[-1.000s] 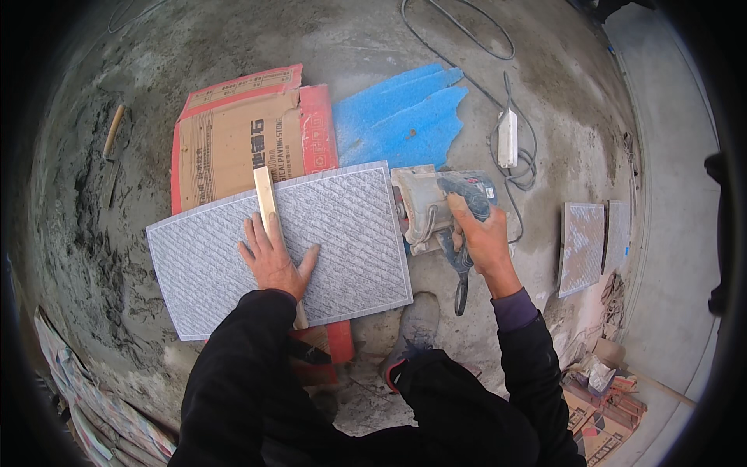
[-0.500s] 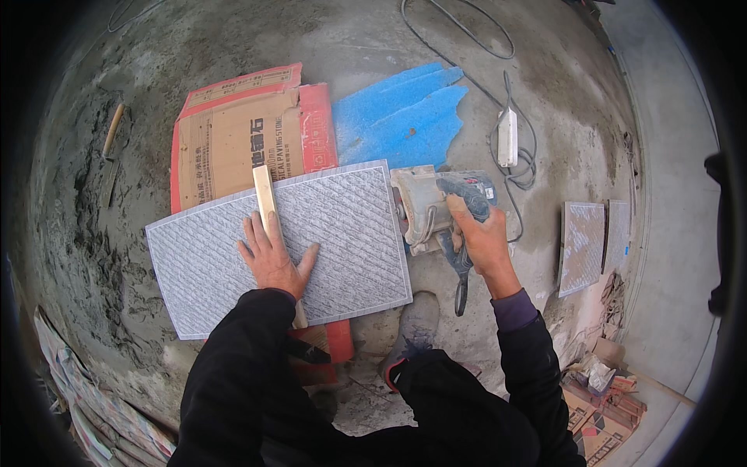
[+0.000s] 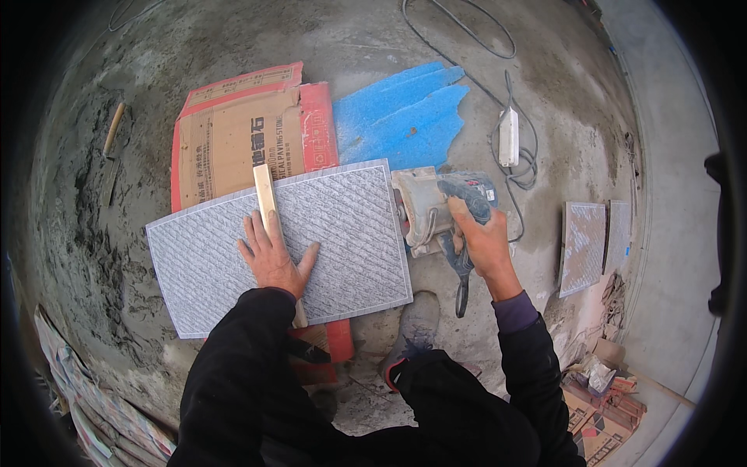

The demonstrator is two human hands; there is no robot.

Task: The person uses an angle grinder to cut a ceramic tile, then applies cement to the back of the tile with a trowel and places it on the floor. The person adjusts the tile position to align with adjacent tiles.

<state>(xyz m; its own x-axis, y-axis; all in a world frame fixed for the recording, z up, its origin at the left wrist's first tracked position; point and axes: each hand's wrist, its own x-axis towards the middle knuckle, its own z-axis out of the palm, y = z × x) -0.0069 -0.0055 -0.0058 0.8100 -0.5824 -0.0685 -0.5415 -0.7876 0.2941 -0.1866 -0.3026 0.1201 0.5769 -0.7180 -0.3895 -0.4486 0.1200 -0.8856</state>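
Observation:
A grey textured stone tile (image 3: 346,233) with a pale border lies across the cardboard. Over it runs a narrow wooden strip (image 3: 265,191), which pokes out past the tile's far and near edges. My left hand (image 3: 274,257) rests flat on the strip and tile with fingers spread. Around the handle of a dusty handheld tile cutter (image 3: 424,206) my right hand (image 3: 484,241) is closed. The cutter sits against the tile's right edge, with a loop strap hanging from it. Its blade is mostly hidden by the tile and the guard.
A flattened brown-and-red carton (image 3: 226,148) and a torn blue sheet (image 3: 408,117) lie beyond the tile. A cable (image 3: 520,226) leads to a white power strip (image 3: 508,138). Two tile pieces (image 3: 582,245) stand at right. A wooden-handled tool (image 3: 113,131) lies on wet mortar. My shoe (image 3: 418,323) is near the cutter.

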